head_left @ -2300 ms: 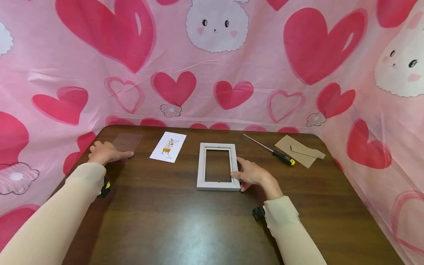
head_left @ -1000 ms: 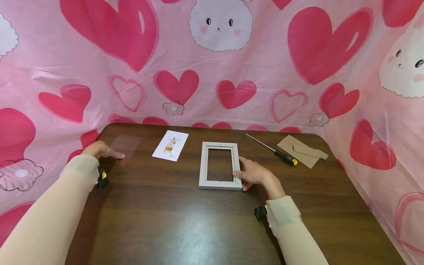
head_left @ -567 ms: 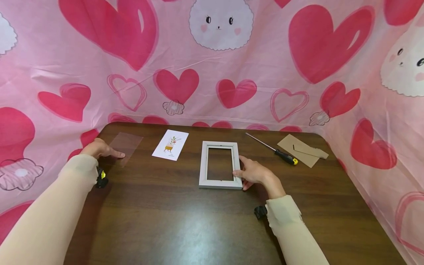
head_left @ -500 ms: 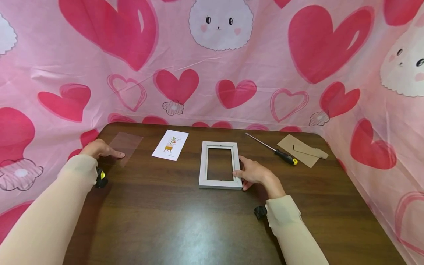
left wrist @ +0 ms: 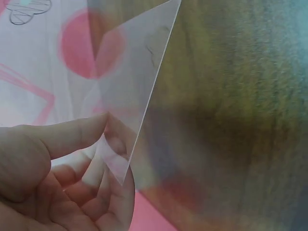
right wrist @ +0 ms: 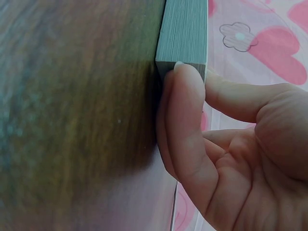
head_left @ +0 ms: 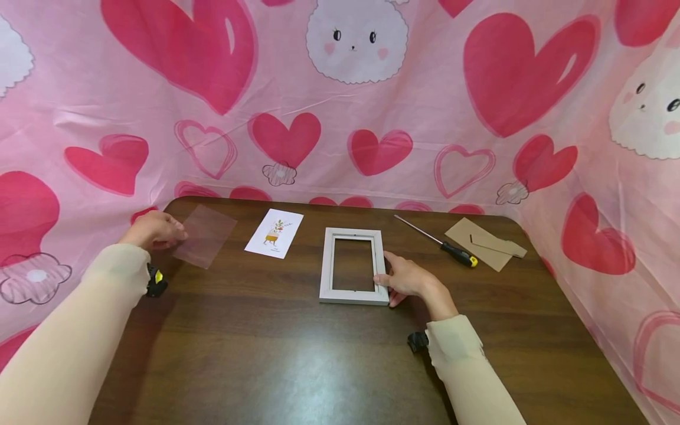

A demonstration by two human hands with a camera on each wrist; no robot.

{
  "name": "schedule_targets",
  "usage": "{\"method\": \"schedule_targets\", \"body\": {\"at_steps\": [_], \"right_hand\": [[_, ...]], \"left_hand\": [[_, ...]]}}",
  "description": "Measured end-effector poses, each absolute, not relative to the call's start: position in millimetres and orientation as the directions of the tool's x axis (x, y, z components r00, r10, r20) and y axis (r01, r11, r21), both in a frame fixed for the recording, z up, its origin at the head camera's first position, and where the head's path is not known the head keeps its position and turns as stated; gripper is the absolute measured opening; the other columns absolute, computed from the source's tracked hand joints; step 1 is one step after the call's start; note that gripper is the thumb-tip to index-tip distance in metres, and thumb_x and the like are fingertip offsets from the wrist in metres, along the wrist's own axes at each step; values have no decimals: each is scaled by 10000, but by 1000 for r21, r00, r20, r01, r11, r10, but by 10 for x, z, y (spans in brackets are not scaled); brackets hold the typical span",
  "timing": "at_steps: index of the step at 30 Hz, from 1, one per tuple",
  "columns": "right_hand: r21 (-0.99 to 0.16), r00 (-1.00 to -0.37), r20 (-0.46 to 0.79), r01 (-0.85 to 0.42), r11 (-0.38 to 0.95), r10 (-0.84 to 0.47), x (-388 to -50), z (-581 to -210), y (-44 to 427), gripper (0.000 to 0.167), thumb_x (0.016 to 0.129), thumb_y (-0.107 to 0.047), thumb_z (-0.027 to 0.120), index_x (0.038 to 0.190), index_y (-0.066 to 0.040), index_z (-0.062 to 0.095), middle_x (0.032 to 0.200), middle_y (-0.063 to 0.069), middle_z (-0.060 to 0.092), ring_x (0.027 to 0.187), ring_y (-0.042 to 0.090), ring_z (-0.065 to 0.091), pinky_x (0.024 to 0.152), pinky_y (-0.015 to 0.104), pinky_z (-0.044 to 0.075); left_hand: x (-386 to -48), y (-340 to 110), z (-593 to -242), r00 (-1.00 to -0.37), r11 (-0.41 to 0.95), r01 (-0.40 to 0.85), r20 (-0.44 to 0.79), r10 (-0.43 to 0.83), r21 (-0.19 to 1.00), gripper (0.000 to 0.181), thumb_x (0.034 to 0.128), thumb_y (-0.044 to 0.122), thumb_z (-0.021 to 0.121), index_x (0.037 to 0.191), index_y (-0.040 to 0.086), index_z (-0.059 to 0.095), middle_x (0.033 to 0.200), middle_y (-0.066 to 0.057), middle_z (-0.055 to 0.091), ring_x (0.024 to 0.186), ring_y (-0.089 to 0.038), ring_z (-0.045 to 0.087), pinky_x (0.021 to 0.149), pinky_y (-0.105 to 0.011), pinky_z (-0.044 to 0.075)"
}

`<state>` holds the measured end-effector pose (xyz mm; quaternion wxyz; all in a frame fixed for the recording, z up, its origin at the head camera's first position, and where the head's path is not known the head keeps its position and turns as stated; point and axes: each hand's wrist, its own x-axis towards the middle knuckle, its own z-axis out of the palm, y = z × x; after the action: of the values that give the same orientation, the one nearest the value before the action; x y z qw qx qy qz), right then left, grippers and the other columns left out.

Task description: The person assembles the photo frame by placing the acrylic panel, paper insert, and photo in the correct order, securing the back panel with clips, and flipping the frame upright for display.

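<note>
Left hand (head_left: 154,230) pinches a corner of the clear sheet (head_left: 207,236) between thumb and fingers; sheet is at far left of the table (head_left: 265,342), tilted. Can't tell if its far edge touches the wood. Right hand (head_left: 406,278) clamps the frame (head_left: 326,265) at its near right corner, thumb on top, fingers against the outer side; in the right wrist view the thumb tip is hidden behind the frame. Both sleeves (head_left: 79,330) run out of view at the bottom. Print on the card (head_left: 274,234) too small to read.

Sheet thin, see-through, straight-edged. Frame pale, rectangular, lying flat, table wood showing through its opening. Card white, flower drawing, between sheet and frame. Screwdriver (head_left: 451,251), black-and-yellow handle, far right, next to the brown board (head_left: 464,233); a narrow strip (head_left: 496,244) lies across the board. Table dark, wood-grained, glossy.
</note>
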<state>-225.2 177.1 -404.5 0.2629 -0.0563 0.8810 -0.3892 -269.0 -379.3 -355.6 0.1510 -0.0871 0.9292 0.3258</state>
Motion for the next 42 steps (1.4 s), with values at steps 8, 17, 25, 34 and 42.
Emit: {"method": "schedule_targets", "body": {"at_steps": [8, 17, 25, 34, 42], "right_hand": [[-715, -855, -421, 107, 691, -303, -2261, -4075, 1789, 827, 1060, -197, 677, 1693, -59, 164, 981, 190, 607, 564, 197, 681, 589, 352, 636], [-718, -855, -414, 97, 689, -311, -2267, -4057, 1784, 822, 1056, -184, 680, 1690, -57, 173, 969, 193, 606, 563, 200, 677, 585, 352, 634], [-717, -853, -419, 100, 690, -311, -2258, -4065, 1780, 827, 1054, -189, 684, 1690, -54, 173, 968, 193, 599, 570, 204, 681, 598, 360, 639], [-714, -859, -416, 105, 692, -299, -2252, -4079, 1817, 830, 1050, -192, 690, 1689, -60, 177, 980, 197, 600, 567, 204, 675, 596, 364, 638], [-713, -857, -422, 112, 693, -296, -2266, -4078, 1784, 831, 1051, -195, 690, 1692, -67, 177, 1005, 195, 600, 574, 203, 672, 593, 354, 635]], "left_hand": [[-2638, -3662, -3349, -946, 738, -208, -324, 15, 642, 347, 992, 52, 623, 1234, -184, 547, 764, -14, 666, 689, -136, 631, 659, -254, 586], [-2567, -3503, -3127, -976, 726, -158, -218, -12, 670, 409, 1020, 110, 665, 1328, -141, 570, 803, 2, 727, 712, -121, 697, 688, -255, 621], [-2513, -3274, -3060, -984, 665, -96, -170, 48, 741, 403, 1063, 141, 637, 1342, -131, 539, 996, -61, 769, 792, -72, 726, 747, -268, 645], [-2476, -2874, -3092, -977, 539, -77, -171, 125, 839, 382, 1081, 140, 604, 1352, -111, 507, 989, -18, 753, 799, -100, 732, 773, -289, 651], [-2403, -2576, -3106, -979, 472, -95, -168, 116, 876, 385, 1056, 136, 662, 1345, -81, 531, 966, -23, 752, 814, -128, 734, 767, -300, 654]]}}
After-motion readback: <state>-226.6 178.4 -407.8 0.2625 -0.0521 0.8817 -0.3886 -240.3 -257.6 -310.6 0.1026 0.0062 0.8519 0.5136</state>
